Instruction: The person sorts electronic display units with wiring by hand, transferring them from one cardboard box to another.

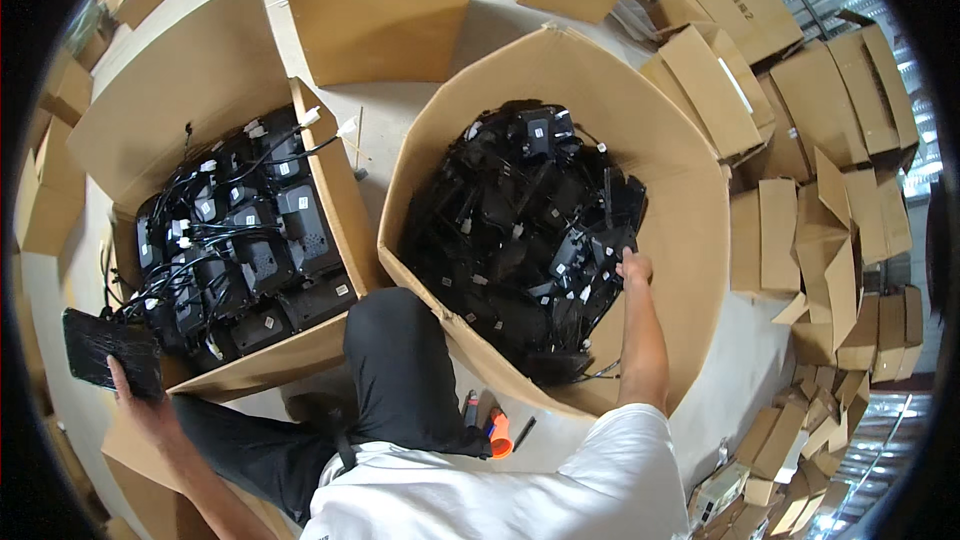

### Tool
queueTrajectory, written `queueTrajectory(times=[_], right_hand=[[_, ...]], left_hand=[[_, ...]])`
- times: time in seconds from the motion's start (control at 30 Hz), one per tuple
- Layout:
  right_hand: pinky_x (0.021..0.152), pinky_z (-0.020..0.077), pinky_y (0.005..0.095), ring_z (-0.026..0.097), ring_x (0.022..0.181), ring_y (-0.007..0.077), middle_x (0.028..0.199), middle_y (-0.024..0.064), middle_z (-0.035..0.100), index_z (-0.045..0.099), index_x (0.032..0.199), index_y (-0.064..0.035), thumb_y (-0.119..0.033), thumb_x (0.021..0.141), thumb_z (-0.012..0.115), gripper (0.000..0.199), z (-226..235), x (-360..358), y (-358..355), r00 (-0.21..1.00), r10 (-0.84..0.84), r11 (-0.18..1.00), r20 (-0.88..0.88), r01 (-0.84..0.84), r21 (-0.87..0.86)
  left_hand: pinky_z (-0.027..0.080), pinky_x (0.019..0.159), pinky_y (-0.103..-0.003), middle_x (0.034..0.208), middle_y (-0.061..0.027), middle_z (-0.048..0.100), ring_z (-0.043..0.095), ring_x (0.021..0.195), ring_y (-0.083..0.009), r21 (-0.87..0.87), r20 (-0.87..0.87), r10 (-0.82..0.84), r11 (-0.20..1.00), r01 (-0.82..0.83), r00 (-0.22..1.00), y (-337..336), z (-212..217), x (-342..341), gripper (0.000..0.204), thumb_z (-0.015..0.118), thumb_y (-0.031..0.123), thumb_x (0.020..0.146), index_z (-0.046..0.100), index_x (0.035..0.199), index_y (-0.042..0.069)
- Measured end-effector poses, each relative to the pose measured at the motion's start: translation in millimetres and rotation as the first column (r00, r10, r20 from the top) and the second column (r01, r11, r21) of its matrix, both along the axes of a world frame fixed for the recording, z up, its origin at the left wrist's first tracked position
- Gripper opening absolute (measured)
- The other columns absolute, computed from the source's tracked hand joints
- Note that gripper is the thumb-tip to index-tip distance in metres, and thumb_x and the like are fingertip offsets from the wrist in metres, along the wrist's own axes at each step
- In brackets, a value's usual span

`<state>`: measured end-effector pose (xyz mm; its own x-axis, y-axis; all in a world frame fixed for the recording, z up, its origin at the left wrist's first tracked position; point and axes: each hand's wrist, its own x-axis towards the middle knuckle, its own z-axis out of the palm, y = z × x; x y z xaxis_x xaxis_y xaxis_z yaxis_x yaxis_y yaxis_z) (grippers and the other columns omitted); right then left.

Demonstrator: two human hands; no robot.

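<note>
My left hand (pixel 143 408) grips a flat, black rectangular panel (pixel 112 352) with a scuffed surface, held up beside the near left corner of the left carton. My right hand (pixel 636 266) reaches into the large carton on the right. Its fingers close on the edge of a black plastic part (pixel 622 243) at the right side of a heap of black parts (pixel 500 210); my fingertips are partly hidden. In the left carton (pixel 330 202), black modules (pixel 262 250) with white labels, black cables and white connectors lie packed together.
The large right carton (pixel 690 240) has tall walls. Another big carton (pixel 375 10) stands beyond. Many boxes (pixel 815 110) are stacked along the right. Near my knee on the floor lie an orange object (pixel 500 434) and a red-and-grey tool (pixel 471 408).
</note>
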<state>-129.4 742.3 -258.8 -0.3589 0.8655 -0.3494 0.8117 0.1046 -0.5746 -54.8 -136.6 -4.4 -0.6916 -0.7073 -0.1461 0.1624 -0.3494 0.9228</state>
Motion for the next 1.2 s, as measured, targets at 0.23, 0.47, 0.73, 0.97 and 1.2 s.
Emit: queueTrajectory(times=[0.23,0.47,0.73,0.97,1.2], right_hand=[[0.076,0.0557,0.0386,0.071,0.077,0.0293,0.092,0.0171,0.073,0.066,0.110,0.0030,-0.013,0.085,0.072,0.030,22.1,10.3,-40.3,0.930,0.367,0.697,0.006,-0.279,0.661],[0.078,0.0540,0.0364,0.069,0.085,0.0264,0.095,0.0160,0.070,0.064,0.117,-0.0033,-0.015,0.092,0.070,0.028,187.4,-25.1,-168.9,0.713,0.661,0.666,-0.232,-0.415,0.620],[0.067,0.0524,0.0253,0.061,0.073,0.0091,0.087,0.0016,0.069,0.067,0.113,-0.0002,-0.005,0.089,0.074,0.026,346.3,-13.0,-401.9,0.200,0.823,0.491,-0.531,-0.722,0.489],[0.063,0.0493,0.0227,0.057,0.070,0.0047,0.080,0.0010,0.065,0.068,0.109,-0.0006,-0.003,0.087,0.075,0.023,344.1,1.8,-560.9,-0.201,0.835,0.106,-0.512,-0.855,0.508],[0.070,0.0557,0.0267,0.069,0.079,0.0135,0.090,0.0094,0.072,0.067,0.112,0.0031,-0.012,0.096,0.068,0.023,329.8,3.8,-599.6,-0.045,0.753,0.007,-0.657,-0.997,0.077]], left_hand=[[0.051,0.103,-0.043,0.129,-0.0165,0.064,0.064,0.117,-0.0282,0.086,0.014,0.046,0.995,-0.047,0.999,-4.5,-27.1,8.7,0.050,0.062,0.033,0.100,0.055,0.133,-0.004],[0.051,0.101,-0.040,0.125,-0.0134,0.066,0.065,0.113,-0.0254,0.049,-0.064,-0.160,0.985,0.164,0.985,53.8,-17.2,-1.5,0.048,0.054,0.038,0.103,0.057,0.131,-0.001],[0.051,0.101,-0.042,0.127,-0.0100,0.064,0.062,0.115,-0.0243,0.414,-0.046,-0.382,0.833,0.366,0.923,165.5,-7.0,-21.3,0.052,0.050,0.048,0.104,0.056,0.132,0.005],[0.053,0.099,-0.037,0.130,-0.0109,0.062,0.063,0.116,-0.0214,0.472,-0.198,-0.469,0.724,0.503,0.861,168.3,4.7,6.0,0.066,0.034,0.059,0.103,0.049,0.138,0.004],[0.058,0.089,-0.034,0.118,-0.0091,0.066,0.068,0.102,-0.0164,0.388,-0.307,-0.532,0.687,0.614,0.789,131.6,-5.7,21.5,0.060,0.065,0.046,0.097,0.051,0.135,0.002]])
